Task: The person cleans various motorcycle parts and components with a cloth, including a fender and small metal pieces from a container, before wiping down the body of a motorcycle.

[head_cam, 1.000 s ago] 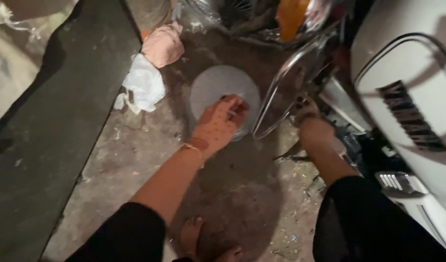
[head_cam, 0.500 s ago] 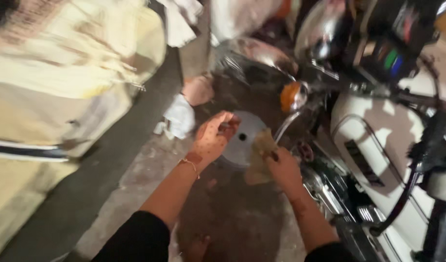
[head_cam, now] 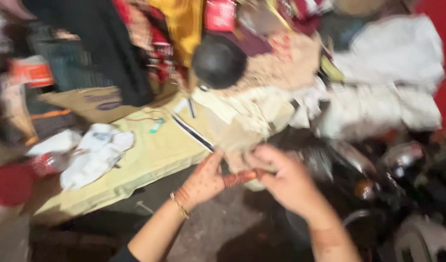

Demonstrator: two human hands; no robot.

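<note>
Frame heavily motion-blurred. Two hands met at lower centre, above dark ground. Left hand (head_cam: 203, 180), patterned with reddish-brown dye and wearing one thin gold bangle (head_cam: 179, 205) at the wrist, had its fingers curled partway; its grip touched one small orange-brown object (head_cam: 241, 177), short and rod-like, lying between the two hands. Right hand (head_cam: 286, 179) curved over the other end of the same object, fingers bent and closed around it, thumb side up; exact finger contact could not be told through the blur. Both grips looked clenched on that single object, neither spread wide. A pale beige cloth (head_cam: 242, 145) sat just behind the fingertips, touching or nearly so; cannot tell which. To the left, a yellowish mat (head_cam: 150, 155) covered a low surface; on it lay one crumpled white cloth (head_cam: 94, 153) near its left edge, one small green-tipped item (head_cam: 156, 126) near its far edge, and one dark-edged flat strip (head_cam: 193, 133) toward its right edge. One black rounded helmet-like thing (head_cam: 218, 60) stood beyond the far right corner of the mat. One red round lid or bowl (head_cam: 9, 184) sat off the mat's left edge. White bundles (head_cam: 383, 102) were piled at upper right, count unclear. Chrome and dark vehicle parts (head_cam: 402, 160) showed at right, below the bundles.
</note>
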